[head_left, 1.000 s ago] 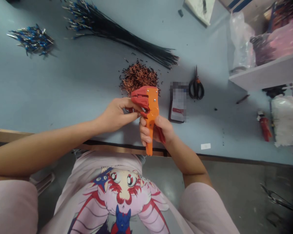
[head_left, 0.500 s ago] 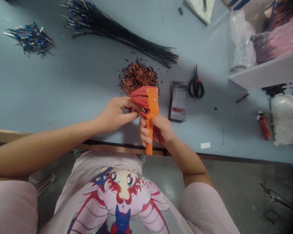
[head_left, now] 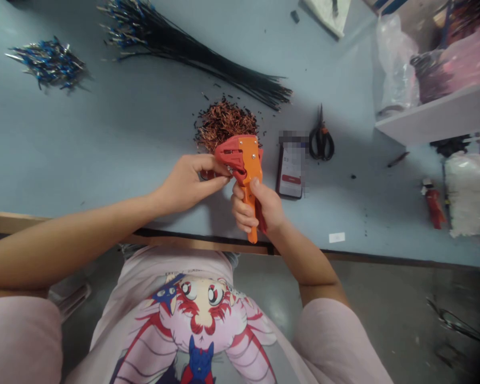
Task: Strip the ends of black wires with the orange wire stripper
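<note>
My right hand (head_left: 256,209) is wrapped round the handles of an orange and red wire stripper (head_left: 244,160), held upright above the near edge of the blue table (head_left: 104,138). My left hand (head_left: 188,182) pinches something small at the stripper's red jaws; what it holds is too small to make out. Just behind the tool lies a heap of copper-coloured wire scraps (head_left: 225,121). A bundle of black wires with blue terminals (head_left: 192,53) stretches across the far table.
A small pile of blue terminals (head_left: 48,64) lies at the far left. A phone (head_left: 290,172) and black scissors (head_left: 321,140) sit right of the stripper. A white shelf (head_left: 436,114) with bags stands at the right, with a red item (head_left: 432,201) below it.
The stripper has shifted slightly up and tilted, and my right hand has squeezed its handles closer. My left hand stays pinched at the jaws.
</note>
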`<state>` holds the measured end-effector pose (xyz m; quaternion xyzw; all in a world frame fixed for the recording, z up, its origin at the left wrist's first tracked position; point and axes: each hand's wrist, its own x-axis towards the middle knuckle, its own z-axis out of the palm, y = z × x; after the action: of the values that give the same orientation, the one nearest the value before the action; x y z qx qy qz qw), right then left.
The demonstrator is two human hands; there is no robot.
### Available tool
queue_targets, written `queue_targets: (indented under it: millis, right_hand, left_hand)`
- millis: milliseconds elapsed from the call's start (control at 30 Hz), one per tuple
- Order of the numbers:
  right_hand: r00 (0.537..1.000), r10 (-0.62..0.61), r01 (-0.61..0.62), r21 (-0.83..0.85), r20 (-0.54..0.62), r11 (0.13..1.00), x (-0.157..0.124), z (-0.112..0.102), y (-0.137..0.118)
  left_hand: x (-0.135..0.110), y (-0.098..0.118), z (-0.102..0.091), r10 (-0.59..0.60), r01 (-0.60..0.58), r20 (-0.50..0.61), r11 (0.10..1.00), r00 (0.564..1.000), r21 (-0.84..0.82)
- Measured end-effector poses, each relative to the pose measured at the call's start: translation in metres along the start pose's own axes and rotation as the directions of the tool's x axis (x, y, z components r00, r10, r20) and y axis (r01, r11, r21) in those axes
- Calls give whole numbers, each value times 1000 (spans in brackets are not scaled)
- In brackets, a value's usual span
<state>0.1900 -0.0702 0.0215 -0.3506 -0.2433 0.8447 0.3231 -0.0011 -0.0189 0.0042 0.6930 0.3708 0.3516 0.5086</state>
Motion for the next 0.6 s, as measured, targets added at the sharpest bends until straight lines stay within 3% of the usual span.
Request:
queue_targets:
  millis: [133,267,367,433,533,600]
  right_hand:
    - [995,41,-36,52,-91,998,1,-3,-12]
    - [982,-26,38,58,-186,998,-1,-7,-24]
    - [963,-114,123,25,-245,992,-5,-8,-31]
    - [947,-160,167,1,-280,986,-7,-9,-34]
    - [932,-204,202,-39,-301,979,-9,-10,-38]
    - [924,-220,206,-78,-313,975,-10,-9,-39]
  left_hand:
    - [2,-6,-4,69,-58,-38,970,997,237]
    - [6,-8,-15,81,-42,-71,896,994,441]
    - [7,-3,-22,42,-22,-43,922,998,387]
    - [6,0,-20,-63,45,56,958,996,285]
    - [3,0,-13,-222,178,215,962,951,207]
    - [3,-4,-9,-219,175,188,958,957,227]
